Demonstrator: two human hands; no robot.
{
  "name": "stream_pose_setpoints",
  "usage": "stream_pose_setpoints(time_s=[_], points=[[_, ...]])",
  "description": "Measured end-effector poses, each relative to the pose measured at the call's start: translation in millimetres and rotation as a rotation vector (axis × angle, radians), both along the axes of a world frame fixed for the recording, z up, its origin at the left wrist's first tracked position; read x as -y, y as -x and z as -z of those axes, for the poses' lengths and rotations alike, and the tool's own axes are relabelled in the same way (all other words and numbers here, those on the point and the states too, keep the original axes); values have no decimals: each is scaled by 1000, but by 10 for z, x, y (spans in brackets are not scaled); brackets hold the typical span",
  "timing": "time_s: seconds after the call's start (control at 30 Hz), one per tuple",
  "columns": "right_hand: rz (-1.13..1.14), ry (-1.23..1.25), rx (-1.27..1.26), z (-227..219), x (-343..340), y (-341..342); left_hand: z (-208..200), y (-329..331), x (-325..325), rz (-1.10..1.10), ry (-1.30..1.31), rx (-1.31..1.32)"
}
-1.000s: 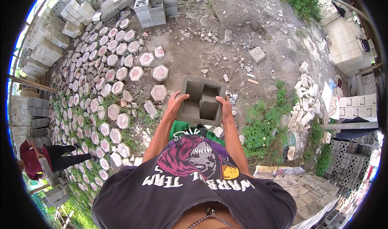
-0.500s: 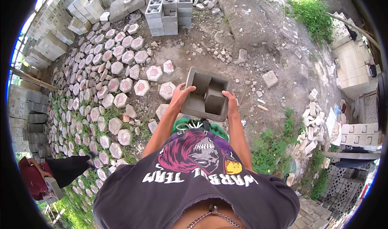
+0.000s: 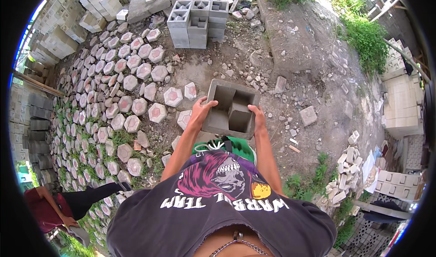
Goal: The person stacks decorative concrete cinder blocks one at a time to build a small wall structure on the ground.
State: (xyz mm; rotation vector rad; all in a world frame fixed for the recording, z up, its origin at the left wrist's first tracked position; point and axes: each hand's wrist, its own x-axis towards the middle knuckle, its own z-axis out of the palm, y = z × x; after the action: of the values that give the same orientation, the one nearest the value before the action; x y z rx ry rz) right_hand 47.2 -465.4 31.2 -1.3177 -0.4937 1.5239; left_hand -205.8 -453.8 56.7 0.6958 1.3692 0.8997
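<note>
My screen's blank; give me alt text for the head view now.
The person's left hand and right hand grip a hollow grey concrete block by opposite sides, before the body. Beyond stands a stack of grey blocks; hexagonal pavers spread leftward, with a co-worker in maroon at lower left.

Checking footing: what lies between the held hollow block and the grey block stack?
In the head view, dirt with scattered stones lies between hollow block and block stack.
</note>
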Motion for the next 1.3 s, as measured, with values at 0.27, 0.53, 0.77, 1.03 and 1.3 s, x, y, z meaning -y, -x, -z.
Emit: stream_pose_setpoints(time_s=[0.27, 0.53, 0.77, 1.03, 1.3], points=[[-124, -58, -31, 128, -1817, -265, 277, -307, -1501, -122, -68, -3], [-164, 26, -16, 282, -3092, -262, 287, -323, -2575, -192, 2, 26], [-259, 51, -30, 312, -4176, 165, 451, 66, -3619, -149, 6, 25], [-193, 138, 23, 249, -5402, 856, 568, 782, -5000, -112, 35, -13], [-122, 188, -7, -33, -6288, 1498, 475, 1264, -5841, -108, 70, -39]])
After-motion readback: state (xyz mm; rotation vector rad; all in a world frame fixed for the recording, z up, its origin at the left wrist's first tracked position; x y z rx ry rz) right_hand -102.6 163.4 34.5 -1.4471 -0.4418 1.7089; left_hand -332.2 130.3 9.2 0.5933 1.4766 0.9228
